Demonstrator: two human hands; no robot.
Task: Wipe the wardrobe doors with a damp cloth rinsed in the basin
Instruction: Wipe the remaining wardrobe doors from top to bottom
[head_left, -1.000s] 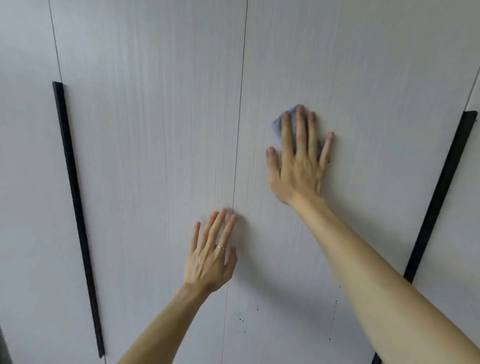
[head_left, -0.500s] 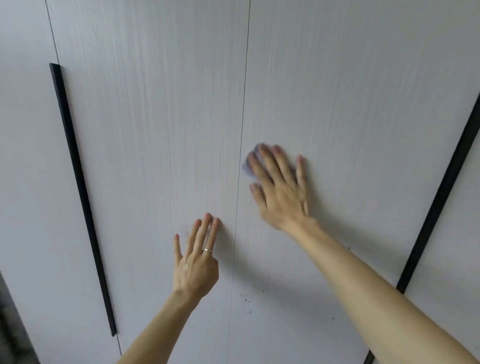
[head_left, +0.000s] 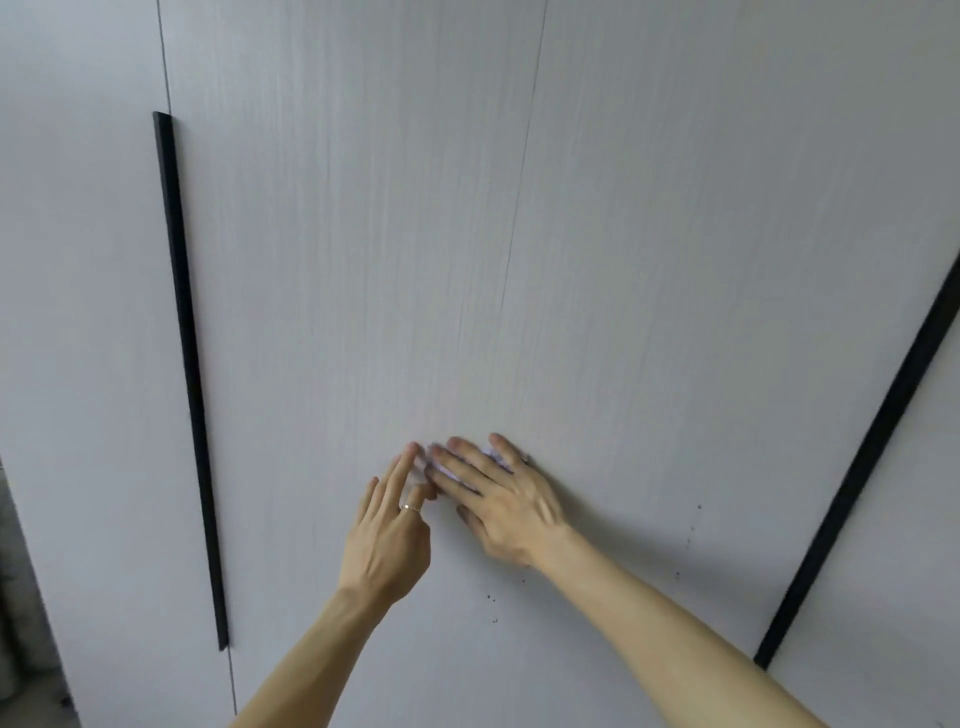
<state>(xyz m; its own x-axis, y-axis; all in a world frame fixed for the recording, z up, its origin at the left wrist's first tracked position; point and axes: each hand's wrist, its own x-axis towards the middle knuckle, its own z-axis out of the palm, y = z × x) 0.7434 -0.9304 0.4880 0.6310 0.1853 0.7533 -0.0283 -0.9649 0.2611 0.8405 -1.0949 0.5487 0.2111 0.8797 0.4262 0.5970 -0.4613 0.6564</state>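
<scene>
Pale grey wardrobe doors (head_left: 363, 234) fill the view, with a thin seam running down the middle. My right hand (head_left: 498, 499) lies flat with straight fingers on a small bluish-purple cloth (head_left: 491, 451), pressing it against the door at the seam. Only slivers of the cloth show between the fingers. My left hand (head_left: 392, 525), wearing a ring, rests flat on the door just left of it, its fingertips touching the right hand's fingers. The basin is out of sight.
A long black handle strip (head_left: 189, 379) runs down the left door edge, another black strip (head_left: 862, 457) slants at the right. Small dark specks (head_left: 491, 597) dot the door below my hands. A dark gap (head_left: 21, 623) shows at the lower left.
My right hand has slid the cloth down and leftward across the door to the seam. My left hand stayed low and now meets the right hand's fingers. The view has tilted lower.
</scene>
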